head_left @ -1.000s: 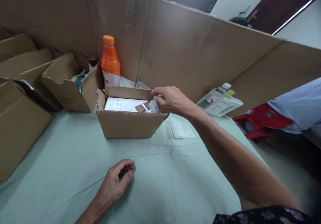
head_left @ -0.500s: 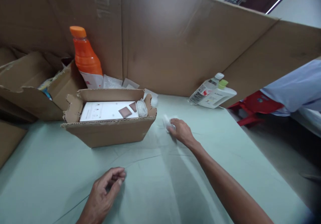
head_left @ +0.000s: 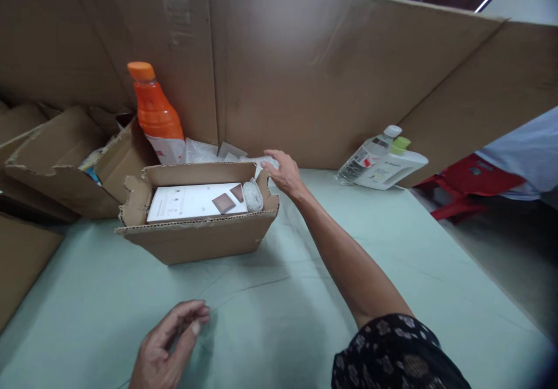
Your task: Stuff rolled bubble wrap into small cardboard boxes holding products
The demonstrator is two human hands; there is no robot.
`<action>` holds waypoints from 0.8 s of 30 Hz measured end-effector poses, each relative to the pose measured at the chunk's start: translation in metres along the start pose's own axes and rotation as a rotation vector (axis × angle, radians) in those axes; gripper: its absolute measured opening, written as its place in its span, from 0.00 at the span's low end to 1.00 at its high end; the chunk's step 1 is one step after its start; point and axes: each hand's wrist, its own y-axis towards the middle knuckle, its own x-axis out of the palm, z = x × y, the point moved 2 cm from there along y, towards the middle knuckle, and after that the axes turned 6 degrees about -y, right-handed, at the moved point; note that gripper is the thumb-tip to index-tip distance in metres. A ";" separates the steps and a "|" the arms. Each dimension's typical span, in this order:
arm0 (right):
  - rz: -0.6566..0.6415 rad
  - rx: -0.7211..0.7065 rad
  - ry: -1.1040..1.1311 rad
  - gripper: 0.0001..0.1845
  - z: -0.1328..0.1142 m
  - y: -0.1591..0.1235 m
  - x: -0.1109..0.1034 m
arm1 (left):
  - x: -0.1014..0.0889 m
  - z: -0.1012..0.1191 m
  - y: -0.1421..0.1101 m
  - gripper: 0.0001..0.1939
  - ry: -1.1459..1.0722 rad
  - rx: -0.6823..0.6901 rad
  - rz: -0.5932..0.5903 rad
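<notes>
some clear plastic wrap (head_left: 253,160) lies behind the right end of the open carton (head_left: 204,242), touched by the right hand (head_left: 285,174); whether its fingers grip it i cannot tell; the left hand (head_left: 164,345), released and loosely curled, is over the pale green cloth (head_left: 279,313) in front of the carton, which holds a white box (head_left: 189,202)

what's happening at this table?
A person's right hand is reaching to some clear plastic wrap behind the right end of an open cardboard box; whether the fingers grip it isn't clear. The left hand is half-curled and holds nothing visible, in front of the box over the pale green cover. A white carton and a whitish roll sit in the box. An orange bottle stands behind its left end.
</notes>
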 end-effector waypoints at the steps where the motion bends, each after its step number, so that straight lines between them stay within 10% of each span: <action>1: 0.000 0.012 0.069 0.20 0.005 -0.011 -0.002 | -0.013 0.002 0.001 0.22 0.016 0.008 0.022; 8: -0.086 0.093 0.235 0.17 0.031 -0.134 -0.019 | -0.077 0.029 0.026 0.28 0.028 0.139 0.260; 17: -0.193 -0.012 0.594 0.34 -0.035 -0.181 0.001 | -0.019 0.065 0.086 0.31 -0.092 0.303 0.146; 24: -0.086 0.153 0.451 0.26 -0.019 -0.227 -0.032 | 0.031 0.058 0.048 0.31 -0.049 0.247 0.048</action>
